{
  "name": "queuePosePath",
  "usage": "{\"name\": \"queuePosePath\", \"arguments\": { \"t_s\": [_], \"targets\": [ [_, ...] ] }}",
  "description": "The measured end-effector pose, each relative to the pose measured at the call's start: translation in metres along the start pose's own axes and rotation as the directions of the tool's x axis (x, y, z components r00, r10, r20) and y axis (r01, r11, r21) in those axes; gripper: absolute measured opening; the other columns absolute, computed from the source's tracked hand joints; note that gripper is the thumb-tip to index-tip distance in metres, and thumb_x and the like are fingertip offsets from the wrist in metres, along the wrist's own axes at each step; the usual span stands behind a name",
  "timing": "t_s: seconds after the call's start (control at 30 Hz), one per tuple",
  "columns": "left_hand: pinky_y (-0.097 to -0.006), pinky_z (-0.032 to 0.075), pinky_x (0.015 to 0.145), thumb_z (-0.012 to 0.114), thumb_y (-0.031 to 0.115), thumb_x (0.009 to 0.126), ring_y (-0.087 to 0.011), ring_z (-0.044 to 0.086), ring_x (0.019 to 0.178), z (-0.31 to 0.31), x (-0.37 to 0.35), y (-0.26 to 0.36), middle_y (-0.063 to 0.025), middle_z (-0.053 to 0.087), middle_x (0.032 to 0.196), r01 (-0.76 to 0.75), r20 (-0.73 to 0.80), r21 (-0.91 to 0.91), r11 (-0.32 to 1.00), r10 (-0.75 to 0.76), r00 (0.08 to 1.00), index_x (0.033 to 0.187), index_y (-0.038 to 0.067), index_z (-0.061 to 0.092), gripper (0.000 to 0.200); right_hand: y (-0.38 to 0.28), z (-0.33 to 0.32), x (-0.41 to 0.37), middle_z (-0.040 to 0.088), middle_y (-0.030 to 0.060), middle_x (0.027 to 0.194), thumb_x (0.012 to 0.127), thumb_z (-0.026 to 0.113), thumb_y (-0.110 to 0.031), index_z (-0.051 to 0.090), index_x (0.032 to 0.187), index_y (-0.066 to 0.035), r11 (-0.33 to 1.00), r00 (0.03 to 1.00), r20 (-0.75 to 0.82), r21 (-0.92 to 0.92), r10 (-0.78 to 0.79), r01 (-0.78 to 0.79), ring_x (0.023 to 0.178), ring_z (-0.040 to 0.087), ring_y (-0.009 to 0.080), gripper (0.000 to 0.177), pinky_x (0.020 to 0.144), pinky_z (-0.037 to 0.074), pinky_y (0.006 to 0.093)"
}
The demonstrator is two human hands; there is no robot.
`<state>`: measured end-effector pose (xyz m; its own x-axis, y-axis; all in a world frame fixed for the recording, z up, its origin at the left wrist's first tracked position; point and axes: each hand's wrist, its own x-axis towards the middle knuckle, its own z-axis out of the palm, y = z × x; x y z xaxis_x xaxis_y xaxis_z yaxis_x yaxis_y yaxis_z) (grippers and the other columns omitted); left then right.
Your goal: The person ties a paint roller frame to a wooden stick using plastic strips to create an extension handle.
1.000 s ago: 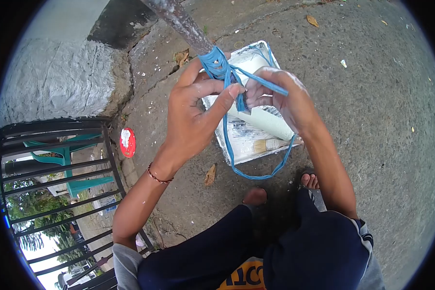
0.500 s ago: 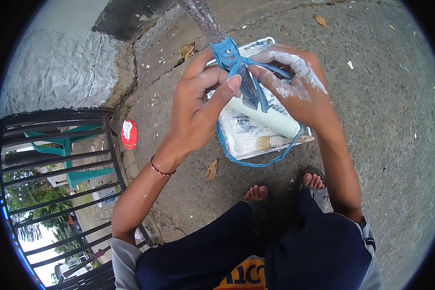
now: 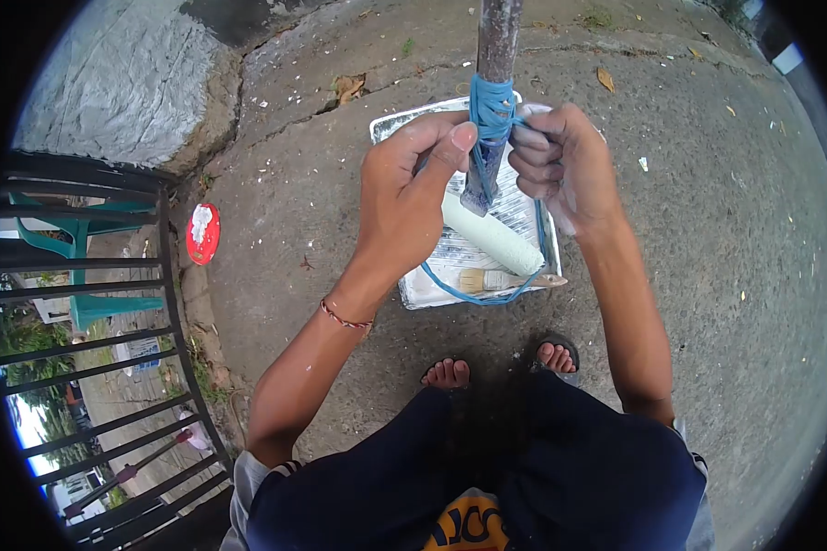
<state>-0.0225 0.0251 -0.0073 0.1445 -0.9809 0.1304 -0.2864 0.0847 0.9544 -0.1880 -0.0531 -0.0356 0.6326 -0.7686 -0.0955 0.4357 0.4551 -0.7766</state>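
Blue plastic twine (image 3: 492, 106) is wound around the lower part of a paint-specked pole (image 3: 499, 41). My left hand (image 3: 413, 188) grips the pole's wrapped end from the left, thumb pressed near the twine. My right hand (image 3: 565, 165), white with paint, has its fingers curled and pinches the twine just right of the wrap. A loop of the twine hangs down over a paint tray (image 3: 419, 292). In the tray lie a pale roller (image 3: 494, 237) and a brush (image 3: 496, 280) with a light wooden handle.
A red lid (image 3: 203, 234) with white paint lies on the concrete ground (image 3: 708, 275) at the left. Beyond it stand a black metal fence (image 3: 170, 303) and a green plastic chair (image 3: 119, 308). A rough grey wall (image 3: 119, 92) rises at the upper left. My feet are below the tray.
The pole has gone from slanted to nearly upright. My right hand has moved from open-looking, spread fingers to curled ones close to the wrap. The twine's loose ends hang less spread out.
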Motion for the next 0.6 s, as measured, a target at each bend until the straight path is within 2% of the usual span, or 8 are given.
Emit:
{"name": "queuePosePath", "arguments": {
  "t_s": [0.03, 0.07, 0.1, 0.13, 0.17, 0.23, 0.5, 0.6],
  "targets": [
    [-0.0260, 0.051, 0.076, 0.059, 0.026, 0.095, -0.0108, 0.058, 0.080, 0.005, -0.001, -0.001, -0.0035, 0.061, 0.088, 0.001, -0.019, -0.020, 1.000, -0.001, 1.000, 0.086, -0.004, 0.064, 0.032, 0.001, 0.006, -0.001, 0.024, -0.0089, 0.057, 0.093, 0.050, -0.033, 0.034, 0.065, -0.018, 0.980, 0.998, 0.057, 0.196, 0.018, -0.029, 0.047, 0.023, 0.0034, 0.035, 0.040, 0.018, 0.0191],
    [-0.0247, 0.044, 0.068, 0.059, 0.027, 0.095, -0.0089, 0.053, 0.074, 0.010, -0.001, -0.002, -0.0016, 0.059, 0.079, -0.004, -0.078, -0.093, 0.996, -0.004, 0.997, 0.093, -0.003, 0.066, 0.031, 0.001, 0.011, -0.002, 0.024, -0.0089, 0.057, 0.093, 0.050, -0.033, 0.034, 0.065, -0.018, 0.984, 0.997, 0.066, 0.175, 0.035, -0.046, 0.047, 0.023, 0.0034, 0.035, 0.040, 0.018, 0.0191],
    [-0.0233, 0.038, 0.060, 0.059, 0.027, 0.094, -0.0069, 0.047, 0.068, 0.013, -0.001, -0.002, 0.0003, 0.056, 0.071, -0.014, -0.138, -0.161, 0.987, -0.008, 0.990, 0.099, -0.003, 0.069, 0.032, 0.002, 0.017, -0.002, 0.025, -0.0092, 0.056, 0.093, 0.053, -0.033, 0.038, 0.067, -0.018, 0.994, 0.999, -0.038, 0.109, 0.019, -0.015, 0.046, 0.023, 0.0029, 0.034, 0.040, 0.017, 0.0193],
    [-0.0233, 0.038, 0.060, 0.059, 0.027, 0.094, -0.0069, 0.047, 0.068, 0.014, -0.001, -0.003, 0.0003, 0.056, 0.071, -0.017, -0.157, -0.172, 0.985, -0.010, 0.987, 0.099, -0.003, 0.069, 0.032, 0.002, 0.021, -0.003, 0.026, -0.0094, 0.056, 0.093, 0.057, -0.033, 0.041, 0.068, -0.017, 0.999, 0.990, -0.141, 0.042, -0.008, 0.014, 0.046, 0.023, 0.0024, 0.033, 0.040, 0.017, 0.0196],
    [-0.0233, 0.037, 0.059, 0.059, 0.027, 0.094, -0.0068, 0.047, 0.067, 0.014, -0.001, -0.003, 0.0005, 0.056, 0.071, -0.037, -0.149, -0.167, 0.985, 0.011, 0.989, 0.100, -0.003, 0.069, 0.032, 0.003, 0.023, -0.003, 0.026, -0.0094, 0.056, 0.093, 0.057, -0.033, 0.041, 0.068, -0.017, 1.000, 0.992, -0.129, 0.029, 0.000, 0.004, 0.046, 0.023, 0.0024, 0.033, 0.040, 0.017, 0.0196],
    [-0.0233, 0.037, 0.058, 0.059, 0.027, 0.094, -0.0067, 0.046, 0.066, 0.014, -0.001, -0.004, 0.0007, 0.055, 0.070, -0.060, -0.152, -0.164, 0.985, 0.034, 0.988, 0.100, -0.003, 0.069, 0.032, 0.009, 0.023, -0.003, 0.030, -0.0112, 0.053, 0.089, 0.067, -0.035, 0.059, 0.075, -0.012, 0.993, 0.981, -0.192, 0.109, -0.021, 0.043, 0.044, 0.022, 0.0012, 0.028, 0.040, 0.014, 0.0221],
    [-0.0230, 0.043, 0.063, 0.059, 0.029, 0.095, -0.0072, 0.051, 0.069, 0.004, -0.004, -0.014, -0.0015, 0.059, 0.072, -0.047, -0.110, -0.281, 0.959, 0.016, 0.994, 0.091, -0.004, 0.067, 0.033, 0.017, 0.011, -0.003, 0.031, -0.0109, 0.052, 0.093, 0.062, -0.033, 0.061, 0.082, -0.009, 0.997, 0.999, -0.030, 0.082, -0.012, 0.015, 0.044, 0.022, 0.0016, 0.026, 0.041, 0.015, 0.0224],
    [-0.0239, 0.045, 0.067, 0.059, 0.029, 0.095, -0.0082, 0.054, 0.072, -0.001, -0.007, -0.013, -0.0026, 0.061, 0.074, -0.093, -0.083, -0.186, 0.978, 0.079, 0.993, 0.092, -0.004, 0.066, 0.034, 0.017, 0.013, -0.007, 0.028, -0.0102, 0.055, 0.094, 0.059, -0.030, 0.055, 0.081, -0.011, 0.998, 1.000, -0.005, 0.067, 0.003, -0.003, 0.045, 0.023, 0.0024, 0.024, 0.041, 0.017, 0.0217]
  ]
}}
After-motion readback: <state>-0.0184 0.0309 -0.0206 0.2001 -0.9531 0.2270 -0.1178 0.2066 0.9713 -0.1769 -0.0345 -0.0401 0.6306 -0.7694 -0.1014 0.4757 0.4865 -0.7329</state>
